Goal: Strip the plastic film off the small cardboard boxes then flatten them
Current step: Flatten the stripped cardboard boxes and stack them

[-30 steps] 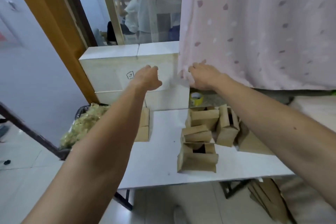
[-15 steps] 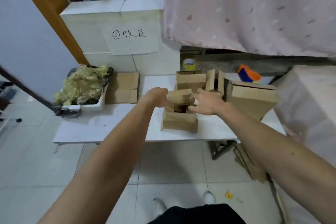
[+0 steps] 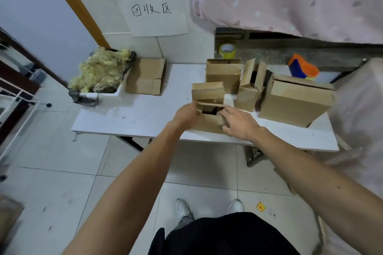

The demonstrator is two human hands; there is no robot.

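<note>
- "回收区", handwritten in dark pen on a white sheet of paper (image 3: 158, 20) stuck to the tiled wall (image 3: 99, 6) at the far side.
- Small dark marks near the top edge of the middle cardboard box (image 3: 207, 92), just beyond the near cardboard box (image 3: 209, 123): too small to read.
- A yellow and red sticker (image 3: 261, 206) on the near floor (image 3: 62, 172): print unreadable.

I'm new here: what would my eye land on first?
Two arms reach in from below: the left hand and right hand hold an open cardboard box at the front edge of the white table. At the table's left end sits a tub heaped with crumpled yellowish film, and a handwritten paper sign hangs on the tiled wall behind.
</note>
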